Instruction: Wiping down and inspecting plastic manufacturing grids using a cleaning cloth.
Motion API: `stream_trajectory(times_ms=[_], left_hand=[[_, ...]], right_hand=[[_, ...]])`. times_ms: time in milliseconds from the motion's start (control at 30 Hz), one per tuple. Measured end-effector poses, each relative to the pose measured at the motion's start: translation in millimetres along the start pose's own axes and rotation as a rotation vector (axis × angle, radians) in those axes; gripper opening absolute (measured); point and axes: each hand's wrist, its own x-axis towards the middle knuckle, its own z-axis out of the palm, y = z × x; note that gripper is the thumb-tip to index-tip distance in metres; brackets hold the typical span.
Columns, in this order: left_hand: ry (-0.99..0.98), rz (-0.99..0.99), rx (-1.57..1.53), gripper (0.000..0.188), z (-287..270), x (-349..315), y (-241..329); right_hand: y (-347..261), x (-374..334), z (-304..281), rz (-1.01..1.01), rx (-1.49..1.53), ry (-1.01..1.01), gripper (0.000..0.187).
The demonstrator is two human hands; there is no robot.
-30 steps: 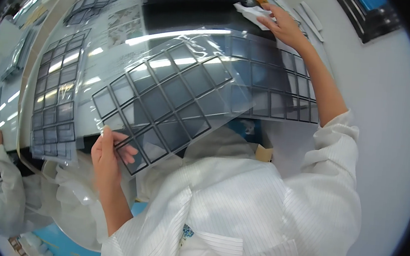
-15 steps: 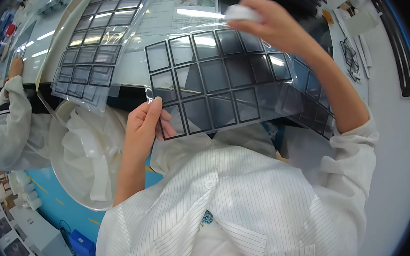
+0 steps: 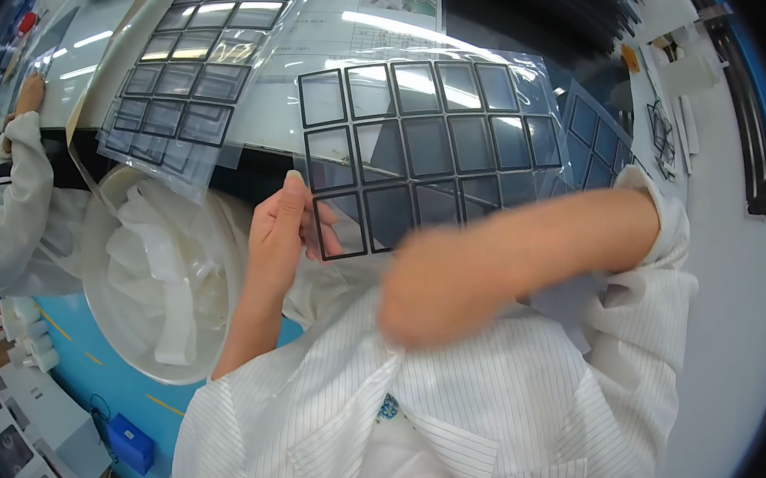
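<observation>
A clear plastic sheet (image 3: 438,143) with rows of black rectangular frames is raised at a tilt over the table's near edge. My left hand (image 3: 288,221) pinches its lower left corner, thumb on top and fingers beneath. My right hand (image 3: 438,286) is in front of my shirt, across the sheet's lower edge. It is smeared by motion with its fingers hidden, so whether it holds anything does not show. Left of the raised sheet, similar framed sheets (image 3: 188,64) lie on the table. Another framed sheet (image 3: 592,141) shows beyond my right forearm.
A round white bin (image 3: 95,304) holding crumpled whitish film (image 3: 164,264) stands by my left arm. At far left is another person's arm (image 3: 16,167). Dark strips (image 3: 571,8) are stacked at the back right. A blue box (image 3: 131,443) sits on the floor.
My right hand has swept from the sheet's far edge down toward my chest. The white wad seen in it earlier is out of sight. My left hand still grips the sheet.
</observation>
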Motion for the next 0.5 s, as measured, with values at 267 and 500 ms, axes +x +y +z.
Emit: stream_trajectory(times_ms=[267, 500], left_hand=[[-0.030, 0.028, 0.013, 0.059, -1.2, 3.1, -1.7], [0.009, 0.039, 0.010, 0.053, 0.9, 3.3, -4.1]], right_hand=[[81.2, -18.5, -57.7, 0.510, -0.366, 0.921, 0.031], [96.0, 8.6, -59.5, 0.576, -0.531, 0.551, 0.016]])
